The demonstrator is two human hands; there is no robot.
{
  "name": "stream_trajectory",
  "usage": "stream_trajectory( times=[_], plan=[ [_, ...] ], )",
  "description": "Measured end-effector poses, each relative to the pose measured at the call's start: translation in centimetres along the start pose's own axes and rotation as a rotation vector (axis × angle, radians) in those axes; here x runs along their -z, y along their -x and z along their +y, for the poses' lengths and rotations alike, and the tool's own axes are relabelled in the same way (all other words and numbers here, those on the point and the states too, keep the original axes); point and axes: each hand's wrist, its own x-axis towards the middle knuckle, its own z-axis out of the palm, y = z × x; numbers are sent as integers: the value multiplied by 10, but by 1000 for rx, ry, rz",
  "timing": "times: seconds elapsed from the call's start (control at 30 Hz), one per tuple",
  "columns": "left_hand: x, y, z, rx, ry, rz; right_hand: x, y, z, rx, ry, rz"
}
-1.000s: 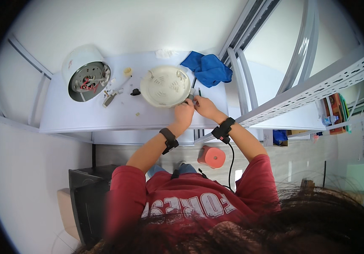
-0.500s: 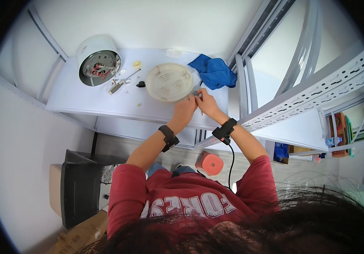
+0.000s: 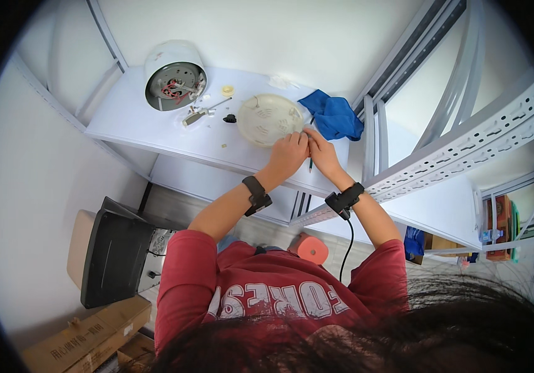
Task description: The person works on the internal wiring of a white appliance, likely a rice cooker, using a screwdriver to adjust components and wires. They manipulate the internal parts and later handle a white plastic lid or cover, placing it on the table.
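Observation:
Close together at the front right of a round cream vented cover (image 3: 267, 118), my left hand (image 3: 289, 153) and my right hand (image 3: 324, 153) meet with fingertips pinched. Between them is a small greyish piece, mostly hidden by the fingers, whose kind I cannot make out. Below the fingers a thin dark pencil-like stick (image 3: 310, 165) lies on the white table (image 3: 155, 133). A blue cloth (image 3: 335, 116) is crumpled just beyond my right hand. Left of the cover sit a small black part (image 3: 230, 118) and a screwdriver (image 3: 195, 117) with a pale handle.
A white round appliance body (image 3: 170, 53) lies at the far left, its open underside showing red wires. Near it is a yellowish ring (image 3: 227, 91). Metal shelf rails (image 3: 453, 152) rise at right. On the floor are a coral stool (image 3: 312, 248), a black bin (image 3: 121, 255) and a cardboard box (image 3: 87, 336).
My view has shifted, so the table things appear further right. My hands stay together by the cover, and my left hand now hides more of the small greyish piece.

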Motion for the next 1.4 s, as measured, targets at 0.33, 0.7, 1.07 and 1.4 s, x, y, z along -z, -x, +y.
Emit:
stream_trajectory(
  times=[0.33, 0.7, 1.07, 1.4],
  plan=[
    [38, 18, -40, 98, -58, 11, -51, -23, -30, 131, -164, -60],
    [72, 36, -118, 235, -31, 29, -116, -73, -65, 117, -224, -173],
    [109, 36, -230, 217, -2, 89, -222, -155, -100, -3, -479, -61],
    [115, 40, -281, 125, 61, 89, -235, -184, -135, -356, -691, -146]
  ],
)
